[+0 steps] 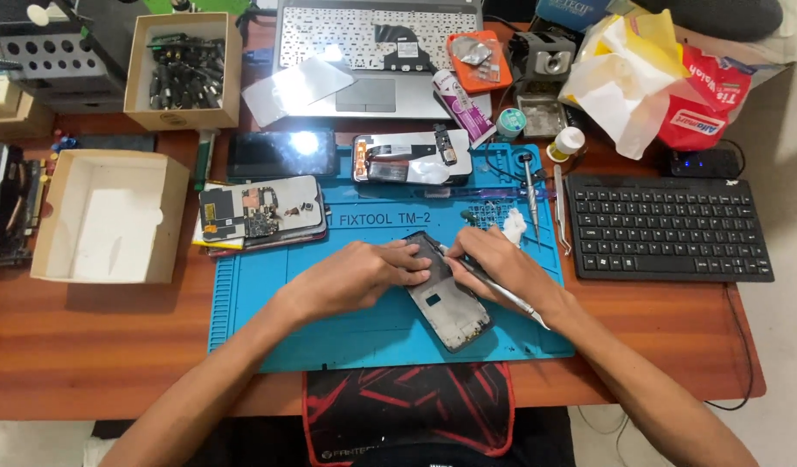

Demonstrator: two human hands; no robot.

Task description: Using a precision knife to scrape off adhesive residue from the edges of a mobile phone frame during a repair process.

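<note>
A dark opened phone frame (447,304) lies slanted on the blue repair mat (268,303). My left hand (364,272) presses flat on its upper left side, holding it down. My right hand (500,264) grips metal tweezers (506,294), their tip at the phone's top edge near my left fingertips. The upper part of the phone is hidden under both hands.
Other opened phones (260,212) (411,157) lie at the mat's back, with a dark screen (281,154). An empty cardboard box (108,216) sits left, a black keyboard (668,229) right. A stripped laptop (377,52), a box of parts (186,73) and bags (649,82) stand behind.
</note>
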